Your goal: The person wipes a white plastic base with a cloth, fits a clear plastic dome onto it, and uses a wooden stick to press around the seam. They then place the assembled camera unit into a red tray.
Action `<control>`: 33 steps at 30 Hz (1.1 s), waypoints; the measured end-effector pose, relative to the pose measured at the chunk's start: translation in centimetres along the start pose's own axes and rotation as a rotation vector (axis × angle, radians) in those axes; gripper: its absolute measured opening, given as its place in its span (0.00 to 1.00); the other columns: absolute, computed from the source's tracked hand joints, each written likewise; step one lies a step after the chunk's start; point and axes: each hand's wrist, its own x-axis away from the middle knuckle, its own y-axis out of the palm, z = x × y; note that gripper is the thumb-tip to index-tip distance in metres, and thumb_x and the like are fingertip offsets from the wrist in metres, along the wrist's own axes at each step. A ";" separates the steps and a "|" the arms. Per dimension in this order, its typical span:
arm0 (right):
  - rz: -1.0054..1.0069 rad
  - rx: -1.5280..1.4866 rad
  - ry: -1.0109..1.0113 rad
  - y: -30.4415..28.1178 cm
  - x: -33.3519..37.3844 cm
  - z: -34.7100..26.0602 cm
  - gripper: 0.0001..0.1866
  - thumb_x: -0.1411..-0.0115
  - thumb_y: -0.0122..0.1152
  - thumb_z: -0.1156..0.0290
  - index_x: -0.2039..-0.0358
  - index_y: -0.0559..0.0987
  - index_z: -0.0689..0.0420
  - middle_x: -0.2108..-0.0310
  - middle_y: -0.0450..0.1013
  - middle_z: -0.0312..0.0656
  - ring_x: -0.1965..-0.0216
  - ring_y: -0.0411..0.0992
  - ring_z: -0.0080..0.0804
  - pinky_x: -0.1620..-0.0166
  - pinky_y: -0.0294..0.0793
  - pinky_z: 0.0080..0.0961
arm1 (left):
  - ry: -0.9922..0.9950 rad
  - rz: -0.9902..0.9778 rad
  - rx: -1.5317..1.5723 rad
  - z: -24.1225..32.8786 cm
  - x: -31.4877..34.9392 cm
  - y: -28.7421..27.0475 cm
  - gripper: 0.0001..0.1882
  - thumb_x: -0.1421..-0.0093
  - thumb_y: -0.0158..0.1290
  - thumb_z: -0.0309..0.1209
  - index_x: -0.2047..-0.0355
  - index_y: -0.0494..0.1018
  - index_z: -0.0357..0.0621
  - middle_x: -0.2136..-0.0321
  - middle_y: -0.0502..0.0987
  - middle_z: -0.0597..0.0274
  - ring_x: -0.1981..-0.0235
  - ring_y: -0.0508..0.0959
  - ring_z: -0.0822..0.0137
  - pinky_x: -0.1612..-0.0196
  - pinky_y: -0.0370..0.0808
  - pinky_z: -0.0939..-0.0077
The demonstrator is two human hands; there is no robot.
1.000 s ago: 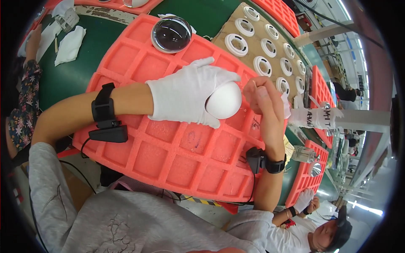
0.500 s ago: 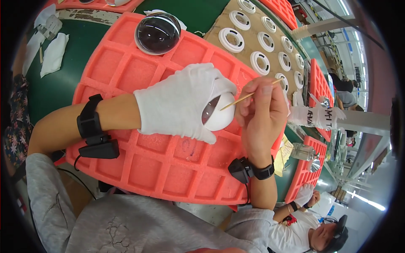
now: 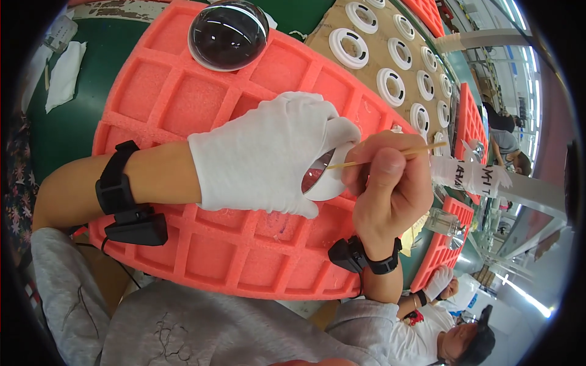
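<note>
the left hand (image 3: 268, 152), in a white glove, is wrapped around a small white-rimmed dome (image 3: 322, 179), its clear face turned toward the right hand. the right hand (image 3: 390, 189), bare, pinches a thin wooden stick (image 3: 390, 157) between thumb and fingers, and the stick's tip sits at the dome's glassy face, touching or just short of it; which one cannot be told. both hands hover just above the orange foam tray (image 3: 183, 97), over its middle cells.

as a judgement, the work on this dome looks to be in mid-course: the stick is at the surface and the dome is not set down. one larger clear dome (image 3: 227, 33) lies in a cell at the tray's far end, while the other visible cells have nothing in them. beyond the tray a brown board (image 3: 366, 30) carries rows of white rings (image 3: 390, 86), well apart from the hands. a white cloth (image 3: 64, 73) lies on the green table (image 3: 67, 140) at the left.
</note>
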 end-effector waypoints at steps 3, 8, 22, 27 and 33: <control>-0.049 0.120 0.022 0.1 -0.2 -0.3 0.07 0.30 0.53 0.78 0.66 0.77 0.65 0.74 0.77 0.40 0.77 0.72 0.19 0.75 0.68 0.15 | 0.008 -0.001 0.003 -0.1 0.0 0.0 0.28 0.57 0.71 0.35 0.55 0.72 0.46 0.60 0.72 0.58 0.54 0.72 0.50 0.46 0.68 0.56; -0.012 0.074 0.041 0.0 -0.1 -0.2 0.05 0.33 0.57 0.80 0.67 0.78 0.66 0.75 0.77 0.41 0.77 0.73 0.20 0.74 0.69 0.17 | -0.022 -0.010 -0.014 -0.2 -0.1 0.1 0.25 0.54 0.69 0.32 0.56 0.72 0.47 0.60 0.72 0.58 0.54 0.72 0.50 0.47 0.69 0.56; -0.168 0.152 -0.254 0.7 -1.1 0.9 0.15 0.26 0.49 0.66 0.65 0.70 0.66 0.81 0.71 0.42 0.87 0.61 0.19 0.82 0.58 0.17 | -0.016 0.103 -0.034 -0.4 0.4 1.2 0.27 0.53 0.67 0.29 0.51 0.72 0.47 0.55 0.71 0.56 0.50 0.72 0.48 0.48 0.72 0.55; -0.219 0.175 -0.279 0.3 -1.5 1.3 0.15 0.26 0.50 0.66 0.66 0.69 0.65 0.81 0.70 0.42 0.86 0.62 0.19 0.81 0.59 0.17 | -0.016 0.048 0.012 -0.8 0.1 1.4 0.28 0.53 0.67 0.28 0.50 0.71 0.46 0.57 0.71 0.56 0.51 0.72 0.48 0.48 0.72 0.55; -0.280 0.152 -0.277 0.0 -2.0 1.4 0.11 0.28 0.50 0.72 0.67 0.72 0.66 0.79 0.72 0.42 0.85 0.62 0.19 0.80 0.59 0.17 | -0.010 0.041 0.104 -0.6 0.1 1.1 0.25 0.52 0.65 0.25 0.54 0.70 0.42 0.60 0.71 0.53 0.56 0.73 0.49 0.51 0.72 0.59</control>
